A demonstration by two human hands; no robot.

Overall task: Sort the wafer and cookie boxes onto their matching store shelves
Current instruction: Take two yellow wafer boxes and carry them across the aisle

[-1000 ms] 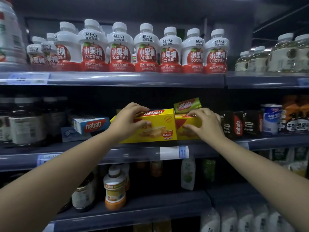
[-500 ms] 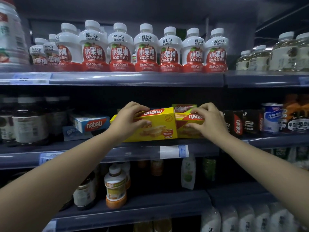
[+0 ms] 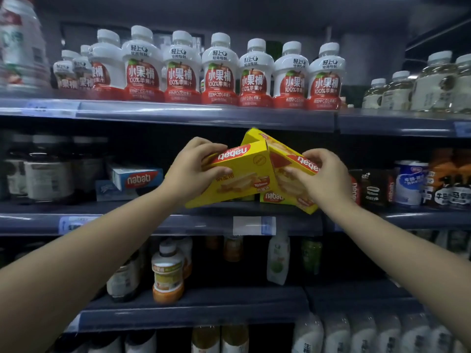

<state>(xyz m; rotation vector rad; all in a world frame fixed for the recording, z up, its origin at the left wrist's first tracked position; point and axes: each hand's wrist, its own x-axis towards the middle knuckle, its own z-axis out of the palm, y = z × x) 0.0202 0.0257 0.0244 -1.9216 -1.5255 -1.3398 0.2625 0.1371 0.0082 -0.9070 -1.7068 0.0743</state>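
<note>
Holding two yellow wafer boxes above the middle shelf (image 3: 163, 220), both tilted, top corners meeting. Item one: left box (image 3: 244, 174), gripped by my left hand (image 3: 193, 169), thumb on its face, fingers over the top edge. Item two: right box (image 3: 288, 171), grasped by my right hand (image 3: 323, 177) at its red band. Item three: another yellow box (image 3: 274, 197) lying on the shelf behind them. Item four: blue box (image 3: 137, 177), further left on the same shelf. Item five: juice bottles (image 3: 219, 72), shelf above.
</note>
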